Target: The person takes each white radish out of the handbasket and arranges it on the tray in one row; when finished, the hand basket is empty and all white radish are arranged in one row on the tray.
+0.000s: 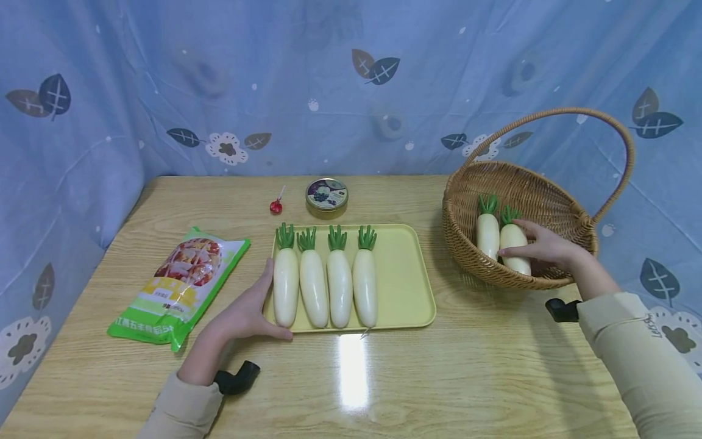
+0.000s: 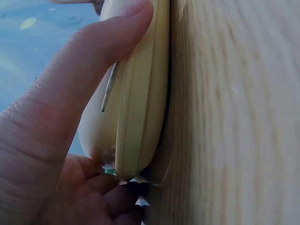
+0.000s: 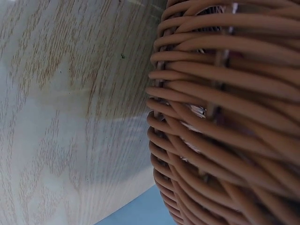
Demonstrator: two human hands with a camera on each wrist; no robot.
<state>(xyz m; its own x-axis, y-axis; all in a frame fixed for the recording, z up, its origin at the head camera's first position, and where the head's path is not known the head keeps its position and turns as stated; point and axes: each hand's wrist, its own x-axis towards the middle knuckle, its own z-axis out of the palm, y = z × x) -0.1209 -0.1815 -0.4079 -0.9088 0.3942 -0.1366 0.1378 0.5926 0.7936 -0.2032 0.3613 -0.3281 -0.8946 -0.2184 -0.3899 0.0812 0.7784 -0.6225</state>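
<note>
My left hand holds the left front corner of a pale yellow tray, thumb at the front rim and fingers along the left side. The left wrist view shows the thumb against the tray's edge. Several white radishes with green tops lie side by side on the tray. Inside a tilted wicker basket, my right hand grips a white radish, beside another radish. Only basket weave and tabletop appear in the right wrist view, which hides the right hand.
A green and white food bag lies left of the tray. Behind the tray are a round tin and a red lollipop. The basket's tall handle arches over the right side. A blue patterned curtain hangs behind the wooden table.
</note>
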